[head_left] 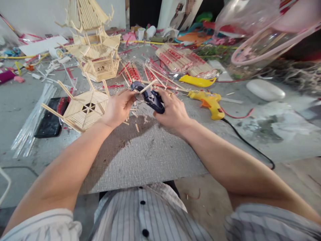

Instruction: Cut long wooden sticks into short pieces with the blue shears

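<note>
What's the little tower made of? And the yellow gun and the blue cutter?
The tower looks like pale, unpainted wood: thin sticks laid side by side, like the stick in the left hand. The yellow gun seems smooth, slightly shiny plastic. The cutter in the right hand has dark blue handles, probably plastic; its blade is too hidden to tell.
</note>
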Available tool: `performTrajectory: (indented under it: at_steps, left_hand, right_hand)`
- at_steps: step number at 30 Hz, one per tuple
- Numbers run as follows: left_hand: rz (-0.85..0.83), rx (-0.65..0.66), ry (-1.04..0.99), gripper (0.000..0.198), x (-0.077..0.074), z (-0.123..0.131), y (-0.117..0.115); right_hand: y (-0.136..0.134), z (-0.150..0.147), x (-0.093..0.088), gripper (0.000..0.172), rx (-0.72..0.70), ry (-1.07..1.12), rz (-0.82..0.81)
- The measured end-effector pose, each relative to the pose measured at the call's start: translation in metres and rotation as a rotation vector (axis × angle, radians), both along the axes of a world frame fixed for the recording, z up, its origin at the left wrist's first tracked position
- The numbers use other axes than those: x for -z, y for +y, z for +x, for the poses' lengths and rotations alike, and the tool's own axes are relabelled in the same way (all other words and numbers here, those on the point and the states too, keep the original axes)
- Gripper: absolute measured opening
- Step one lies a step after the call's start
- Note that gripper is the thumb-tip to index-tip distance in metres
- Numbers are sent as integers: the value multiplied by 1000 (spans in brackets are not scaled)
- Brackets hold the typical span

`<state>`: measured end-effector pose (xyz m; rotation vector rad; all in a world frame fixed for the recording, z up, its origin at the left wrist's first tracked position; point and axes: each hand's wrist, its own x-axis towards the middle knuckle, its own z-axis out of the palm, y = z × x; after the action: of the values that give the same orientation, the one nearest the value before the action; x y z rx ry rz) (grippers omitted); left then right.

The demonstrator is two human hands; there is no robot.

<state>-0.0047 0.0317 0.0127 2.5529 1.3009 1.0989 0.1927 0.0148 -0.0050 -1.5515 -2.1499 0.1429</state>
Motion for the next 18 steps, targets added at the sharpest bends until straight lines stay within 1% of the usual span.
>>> performTrajectory:
  at_steps: [6,8,13,18]
  left_hand:
    - [-18,14,-45,23,0,3,-1]
    - [-13,-19,-47,23,1,3,-2]
    - [69,-110,-67,20,1,4,-8]
    - [65,-156,-8,18,-2,5,-11]
  right_hand:
    - [3,4,0,65,-43,7,49]
    - [2,3,0,65,-46,22,63]
    - [-3,-3,2,66,-26,49,74]
    - [-4,-5,1,67,-27,53,66]
